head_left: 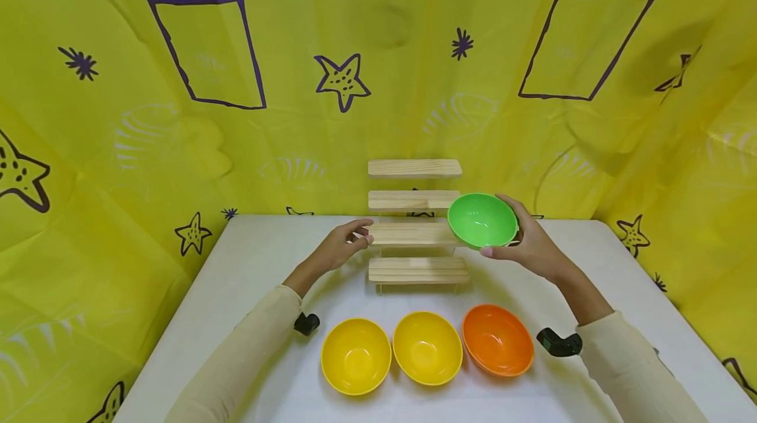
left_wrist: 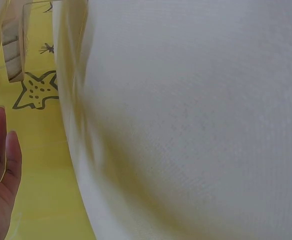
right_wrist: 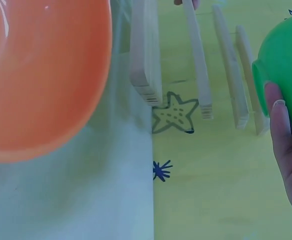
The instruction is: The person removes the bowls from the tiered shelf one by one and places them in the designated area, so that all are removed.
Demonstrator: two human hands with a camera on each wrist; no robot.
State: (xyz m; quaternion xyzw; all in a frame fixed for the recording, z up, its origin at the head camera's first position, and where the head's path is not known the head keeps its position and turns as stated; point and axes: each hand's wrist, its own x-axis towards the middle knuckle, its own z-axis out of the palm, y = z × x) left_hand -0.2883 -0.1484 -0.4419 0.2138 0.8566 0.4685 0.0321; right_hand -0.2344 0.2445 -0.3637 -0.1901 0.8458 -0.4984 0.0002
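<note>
My right hand (head_left: 529,245) holds a green bowl (head_left: 481,219) by its right side, thumb low at the front and fingers behind. The bowl is tilted toward the head camera, beside the right ends of the upper planks of a wooden tiered shelf (head_left: 416,270). In the right wrist view, fingers lie along the outside of the green bowl (right_wrist: 286,65). My left hand (head_left: 340,245) pinches the left end of the shelf's third plank from the top, thumb in front. The left wrist view shows only part of the left hand (left_wrist: 1,175), at the left edge.
Two yellow bowls (head_left: 356,357) and an orange bowl (head_left: 498,341) stand in a row on the white table (head_left: 236,318), in front of the shelf. A yellow patterned cloth (head_left: 402,127) hangs behind the table and along both sides.
</note>
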